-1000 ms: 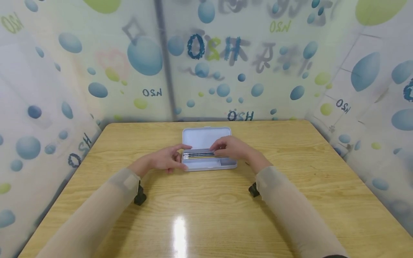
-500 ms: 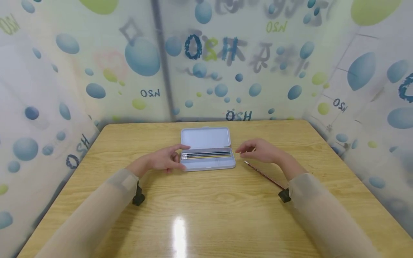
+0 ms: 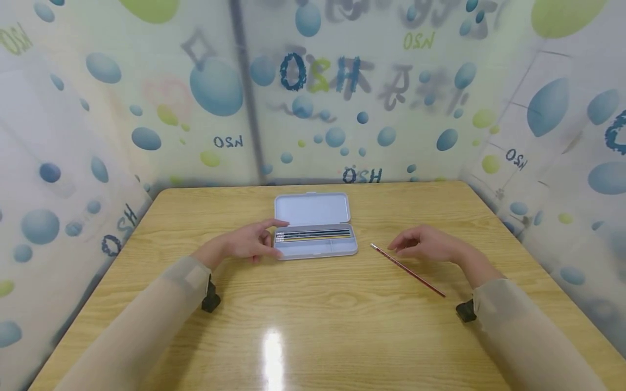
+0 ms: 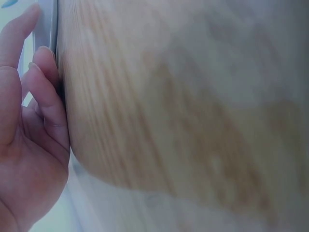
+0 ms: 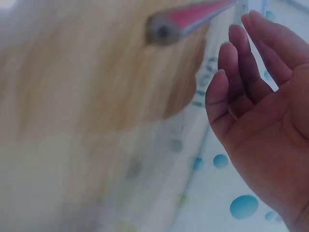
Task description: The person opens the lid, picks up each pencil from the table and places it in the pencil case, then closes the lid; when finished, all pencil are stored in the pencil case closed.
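A pale blue pencil case (image 3: pixel 308 249) lies on the table with its lid (image 3: pixel 312 207) raised at the back. Several dark and yellow pencils (image 3: pixel 313 235) lie side by side in its rear part. My left hand (image 3: pixel 246 240) holds the case's left end, with the index finger at the back corner and the thumb at the front corner. A red pencil (image 3: pixel 411 272) lies slanted on the table to the right of the case. My right hand (image 3: pixel 430 243) hovers beside this pencil, fingers loosely bent and holding nothing. In the right wrist view the red pencil (image 5: pixel 193 17) shows its blunt end, apart from the fingers.
The wooden table (image 3: pixel 313 304) carries a bright light reflection near the front. Walls with blue and green dots (image 3: pixel 313 136) enclose it at the back and both sides. A small black camera (image 3: pixel 466 311) sits under the right wrist, another (image 3: pixel 211 298) under the left.
My right hand has moved from over the pencils in the case, out to the right, to beside the red pencil. The left hand stays at the case.
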Demonstrator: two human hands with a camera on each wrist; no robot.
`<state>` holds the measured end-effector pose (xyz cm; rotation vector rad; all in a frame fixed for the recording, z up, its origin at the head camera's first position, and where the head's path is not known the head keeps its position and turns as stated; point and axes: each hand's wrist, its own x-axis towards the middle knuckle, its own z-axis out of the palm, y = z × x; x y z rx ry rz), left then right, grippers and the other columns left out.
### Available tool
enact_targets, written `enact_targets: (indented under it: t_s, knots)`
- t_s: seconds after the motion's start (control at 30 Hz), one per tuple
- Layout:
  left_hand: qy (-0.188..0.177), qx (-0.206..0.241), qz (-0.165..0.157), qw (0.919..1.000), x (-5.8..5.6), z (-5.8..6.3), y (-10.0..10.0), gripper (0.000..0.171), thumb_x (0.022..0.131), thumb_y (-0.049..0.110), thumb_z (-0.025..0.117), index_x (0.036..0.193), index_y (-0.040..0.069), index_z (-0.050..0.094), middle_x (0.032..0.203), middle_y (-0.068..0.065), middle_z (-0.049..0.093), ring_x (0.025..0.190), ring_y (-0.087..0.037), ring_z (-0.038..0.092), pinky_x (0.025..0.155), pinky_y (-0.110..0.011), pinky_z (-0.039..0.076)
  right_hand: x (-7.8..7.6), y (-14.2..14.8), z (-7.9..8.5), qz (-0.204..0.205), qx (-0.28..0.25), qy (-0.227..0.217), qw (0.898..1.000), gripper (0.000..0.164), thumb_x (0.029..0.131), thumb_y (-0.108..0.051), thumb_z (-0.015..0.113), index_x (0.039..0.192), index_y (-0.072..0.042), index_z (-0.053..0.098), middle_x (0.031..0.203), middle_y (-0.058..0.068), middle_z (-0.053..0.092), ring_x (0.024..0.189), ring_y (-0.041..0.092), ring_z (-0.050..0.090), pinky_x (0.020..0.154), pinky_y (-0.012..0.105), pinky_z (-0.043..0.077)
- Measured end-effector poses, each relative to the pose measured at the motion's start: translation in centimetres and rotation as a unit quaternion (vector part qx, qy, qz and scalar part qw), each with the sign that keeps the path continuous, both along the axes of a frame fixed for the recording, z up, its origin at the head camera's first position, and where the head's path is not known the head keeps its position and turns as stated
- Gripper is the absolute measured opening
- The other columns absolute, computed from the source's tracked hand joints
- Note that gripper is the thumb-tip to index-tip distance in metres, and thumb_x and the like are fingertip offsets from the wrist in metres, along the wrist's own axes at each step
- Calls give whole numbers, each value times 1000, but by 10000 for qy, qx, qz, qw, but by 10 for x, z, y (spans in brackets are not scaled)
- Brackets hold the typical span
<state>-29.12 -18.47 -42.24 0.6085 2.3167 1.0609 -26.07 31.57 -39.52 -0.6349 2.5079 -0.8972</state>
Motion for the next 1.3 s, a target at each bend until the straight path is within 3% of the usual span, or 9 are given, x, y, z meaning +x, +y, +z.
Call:
enact_targets:
  t_s: [0.1, 0.27, 0.5, 1.3]
  knots:
    - [-1, -31, 17, 10000, 0, 0, 1, 90, 99, 30, 85, 172, 27, 33, 90, -6, 63, 63, -17, 56, 58, -29, 53, 1, 6, -3, -16, 37, -241, 9997, 28, 104, -27, 78, 129, -17, 80, 127, 2, 78, 112, 16, 68, 95, 25, 55]
    - [-9, -58, 68, 10000, 0, 0, 1, 90, 99, 31, 85, 172, 28, 33, 91, -6, 63, 63, -17, 56, 59, -29, 53, 1, 11, -6, -76, 128, -697, 9975, 38, 102, -33, 80, 137, -20, 76, 126, 1, 73, 115, 20, 61, 100, 33, 51]
    - [-28, -68, 100, 9999, -1, 0, 1, 90, 98, 32, 86, 172, 27, 34, 92, -6, 63, 63, -17, 55, 58, -28, 52, 1, 12, -5, -74, 3, -1090, 9940, 45, 100, -32, 81, 142, -18, 72, 121, 5, 65, 112, 23, 54, 92, 32, 47]
    - [-43, -81, 90, 9999, 0, 1, 1, 91, 98, 33, 86, 172, 28, 33, 91, -5, 63, 63, -17, 55, 58, -28, 52, 1, 9, -6, -19, -25, -1084, 9941, 50, 98, -24, 84, 143, -13, 67, 120, 8, 61, 110, 24, 52, 90, 29, 47]
